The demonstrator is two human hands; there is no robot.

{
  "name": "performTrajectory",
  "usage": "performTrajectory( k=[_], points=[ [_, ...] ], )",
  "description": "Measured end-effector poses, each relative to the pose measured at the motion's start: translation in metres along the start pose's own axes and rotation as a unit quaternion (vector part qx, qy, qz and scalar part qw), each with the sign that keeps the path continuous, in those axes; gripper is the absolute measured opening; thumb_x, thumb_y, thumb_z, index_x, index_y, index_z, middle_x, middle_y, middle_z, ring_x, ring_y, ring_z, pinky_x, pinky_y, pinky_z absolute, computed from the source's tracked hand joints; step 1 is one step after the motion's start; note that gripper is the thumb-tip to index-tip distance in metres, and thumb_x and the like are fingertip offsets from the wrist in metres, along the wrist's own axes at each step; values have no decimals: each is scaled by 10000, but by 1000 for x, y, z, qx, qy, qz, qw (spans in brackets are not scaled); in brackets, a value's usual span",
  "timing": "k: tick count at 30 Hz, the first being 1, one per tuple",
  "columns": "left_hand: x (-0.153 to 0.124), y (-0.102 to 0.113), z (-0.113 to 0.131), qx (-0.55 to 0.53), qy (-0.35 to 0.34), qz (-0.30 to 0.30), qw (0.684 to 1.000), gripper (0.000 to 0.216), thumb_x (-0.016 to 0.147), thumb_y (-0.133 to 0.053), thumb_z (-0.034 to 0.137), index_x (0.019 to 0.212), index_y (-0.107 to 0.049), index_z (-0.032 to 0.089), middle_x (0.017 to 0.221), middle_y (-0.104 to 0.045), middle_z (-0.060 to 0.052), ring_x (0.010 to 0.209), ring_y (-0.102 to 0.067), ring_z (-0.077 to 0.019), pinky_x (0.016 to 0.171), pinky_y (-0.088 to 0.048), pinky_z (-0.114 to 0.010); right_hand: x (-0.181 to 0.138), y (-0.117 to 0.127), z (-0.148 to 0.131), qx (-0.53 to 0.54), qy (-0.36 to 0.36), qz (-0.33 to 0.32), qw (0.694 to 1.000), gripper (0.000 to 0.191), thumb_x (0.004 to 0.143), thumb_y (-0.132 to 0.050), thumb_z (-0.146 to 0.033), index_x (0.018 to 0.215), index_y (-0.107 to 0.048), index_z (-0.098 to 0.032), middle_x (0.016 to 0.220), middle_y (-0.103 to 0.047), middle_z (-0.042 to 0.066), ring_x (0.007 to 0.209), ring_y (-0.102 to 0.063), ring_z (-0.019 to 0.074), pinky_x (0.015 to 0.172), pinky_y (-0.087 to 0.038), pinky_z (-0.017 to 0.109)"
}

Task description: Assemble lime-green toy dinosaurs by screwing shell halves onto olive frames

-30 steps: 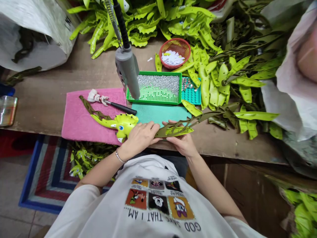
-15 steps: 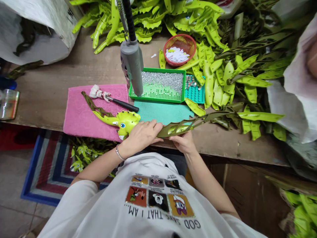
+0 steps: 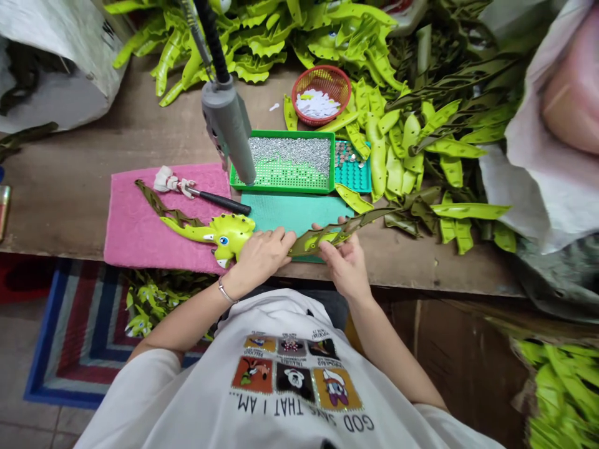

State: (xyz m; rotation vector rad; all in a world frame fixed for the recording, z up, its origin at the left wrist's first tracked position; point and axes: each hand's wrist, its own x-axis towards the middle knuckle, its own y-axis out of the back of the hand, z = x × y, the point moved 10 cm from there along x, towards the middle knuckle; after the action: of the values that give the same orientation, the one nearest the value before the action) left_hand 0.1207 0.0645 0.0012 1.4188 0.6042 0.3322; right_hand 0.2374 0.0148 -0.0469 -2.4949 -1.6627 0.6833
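Note:
A lime-green plastic toy dinosaur (image 3: 231, 237), with horns, a frilled head and a blue eye, lies across the table's front edge. My left hand (image 3: 266, 252) is closed over its body, just behind the head. An olive-brown wing-like strip (image 3: 369, 218) with cut-out gaps stretches to the right, a lime piece showing against it. My right hand (image 3: 346, 262) pinches this strip between thumb and fingers. Another olive strip (image 3: 163, 202) sticks out at the toy's left, over a pink towel (image 3: 126, 231). The underside of the toy is hidden.
A grey electric screwdriver (image 3: 229, 128) hangs above a green tray (image 3: 285, 187) of silver screws. A black-handled tool (image 3: 222, 201) with a cloth-wrapped end lies on the towel. A red basket (image 3: 344, 93) holds white pieces. Lime-green parts (image 3: 395, 168) pile up at the right.
My right hand has come up around the olive strip, its fingers now showing behind it and the thumb in front. My left hand stays on the toy. The whole view has shifted slightly.

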Motion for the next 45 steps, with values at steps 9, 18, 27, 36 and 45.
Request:
performTrajectory(
  k=[9, 18, 27, 36, 45],
  points=[
    [-3, 2, -3, 19, 11, 34, 999, 370, 810, -787, 274, 1043, -513, 188, 928, -632, -58, 816, -655, -246, 671, -423, -327, 2, 5, -17, -84, 79, -25, 993, 327, 801, -721, -437, 1033, -584, -252, 944, -758, 23, 848, -725, 187, 794, -618, 339],
    [-4, 4, -17, -97, 31, 6, 995, 306, 831, -762, 327, 995, -540, 196, 827, -688, -44, 775, -685, -243, 649, -439, -303, 70, 61, -80, -532, 287, 60, 794, 366, 789, -573, -184, 1141, -674, -184, 1173, -709, 143, 1131, -636, 309, 1048, -478, 542],
    [-3, 30, -21, -270, 0, 85, 959, 399, 852, -727, 295, 1191, -552, 180, 1132, -652, -101, 1082, -623, -260, 919, -502, -393, 52, 139, -136, -235, 315, 269, 879, 513, 710, -730, -238, 1186, -538, -240, 884, -659, 29, 774, -659, 188, 746, -574, 348],
    [-3, 3, 24, -746, 62, 41, 662, 335, 965, -534, 417, 1187, -451, 180, 1078, -657, -99, 928, -660, -148, 802, -550, -295, -18, -2, -88, -90, 211, 54, 972, 662, 844, -679, -324, 1414, -359, -426, 1186, -596, 49, 943, -698, 204, 859, -602, 416],
    [-7, 1, -12, -730, 80, -26, 678, 375, 916, -552, 514, 979, -570, 145, 759, -600, 10, 597, -517, -66, 561, -423, -197, -42, -45, -100, -531, 455, -102, 707, 432, 875, -676, -259, 1289, -579, -337, 1263, -663, 41, 1213, -606, 255, 1199, -271, 579]
  ],
)
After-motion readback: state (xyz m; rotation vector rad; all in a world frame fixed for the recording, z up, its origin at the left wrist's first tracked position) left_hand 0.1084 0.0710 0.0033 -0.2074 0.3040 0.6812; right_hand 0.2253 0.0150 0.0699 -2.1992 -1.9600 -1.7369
